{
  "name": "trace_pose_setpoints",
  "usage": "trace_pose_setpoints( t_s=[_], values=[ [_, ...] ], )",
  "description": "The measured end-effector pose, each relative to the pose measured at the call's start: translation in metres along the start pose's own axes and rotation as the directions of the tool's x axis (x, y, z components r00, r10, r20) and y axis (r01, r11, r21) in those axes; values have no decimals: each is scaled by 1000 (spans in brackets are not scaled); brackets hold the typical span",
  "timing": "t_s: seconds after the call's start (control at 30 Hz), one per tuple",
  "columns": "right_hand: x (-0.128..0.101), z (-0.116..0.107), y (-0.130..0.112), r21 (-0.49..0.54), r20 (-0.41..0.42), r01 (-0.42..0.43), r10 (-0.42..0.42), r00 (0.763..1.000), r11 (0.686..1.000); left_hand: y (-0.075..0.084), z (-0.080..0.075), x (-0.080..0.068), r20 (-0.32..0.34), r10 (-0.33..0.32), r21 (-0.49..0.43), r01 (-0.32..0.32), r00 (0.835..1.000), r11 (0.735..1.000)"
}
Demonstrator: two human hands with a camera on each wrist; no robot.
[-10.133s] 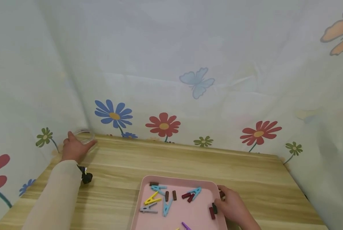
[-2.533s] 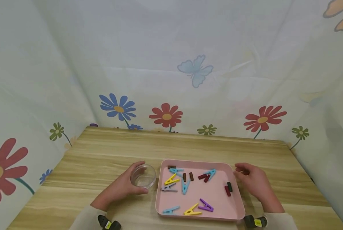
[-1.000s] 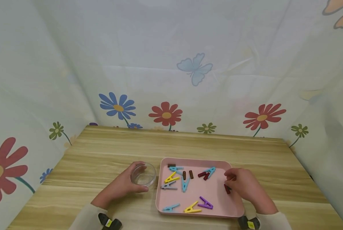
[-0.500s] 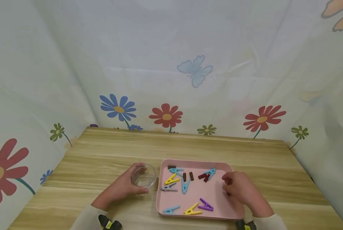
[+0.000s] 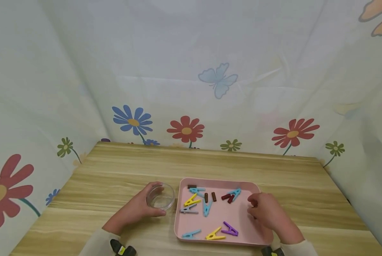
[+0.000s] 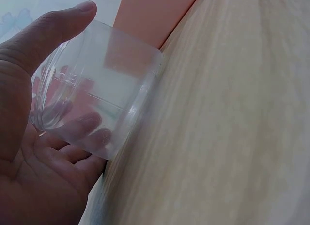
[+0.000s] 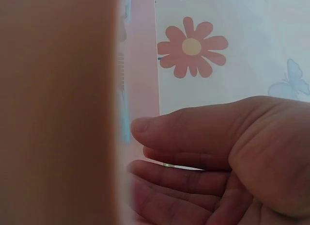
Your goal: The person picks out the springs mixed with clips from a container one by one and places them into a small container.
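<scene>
The left hand (image 5: 136,209) curled round a clear, round plastic jar (image 5: 160,196) standing upright on the wood-grain counter (image 5: 120,170), just left of the pink tray (image 5: 216,182). The left wrist view showed the fingers (image 6: 80,130) through its smooth wall. The right hand (image 5: 268,211) lay over the tray's right side, fingers curled; whether it pinched anything could not be told. Plastic pegs (image 5: 191,201) lay scattered flat.

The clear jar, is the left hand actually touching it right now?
Touching. The left wrist view shows the left hand around the clear jar: thumb along its top, fingers pressed against its far wall, seen through the plastic. The head view agrees.
</scene>
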State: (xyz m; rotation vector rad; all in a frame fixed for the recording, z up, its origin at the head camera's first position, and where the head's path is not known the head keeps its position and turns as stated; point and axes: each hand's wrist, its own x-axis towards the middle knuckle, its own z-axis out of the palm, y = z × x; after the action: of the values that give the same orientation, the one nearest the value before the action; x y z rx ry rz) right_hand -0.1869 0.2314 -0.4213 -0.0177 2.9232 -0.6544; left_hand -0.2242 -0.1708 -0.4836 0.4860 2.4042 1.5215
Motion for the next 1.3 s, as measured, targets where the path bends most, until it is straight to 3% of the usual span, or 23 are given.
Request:
trace_pose_setpoints(
  t_s=[0.47, 0.73, 1.0, 1.3],
  values=[
    [-1, 9, 4, -91, -52, 110, -115, 992, 990, 1, 1, 1, -8, -5, 19, 6, 1000, 1000],
    [0, 13, 3, -92, -24, 94, -97, 995, 991, 2, 2, 1, -31, -39, 35, 40, 999, 999],
    [-1, 16, 1, -133, -32, 109, -114, 993, 985, 1, 2, 1, -23, -32, 24, 33, 999, 999],
    [-1, 18, -3, -137, 16, 75, -74, 997, 988, 0, 2, 0, -34, -43, 27, 44, 998, 999]
  ],
)
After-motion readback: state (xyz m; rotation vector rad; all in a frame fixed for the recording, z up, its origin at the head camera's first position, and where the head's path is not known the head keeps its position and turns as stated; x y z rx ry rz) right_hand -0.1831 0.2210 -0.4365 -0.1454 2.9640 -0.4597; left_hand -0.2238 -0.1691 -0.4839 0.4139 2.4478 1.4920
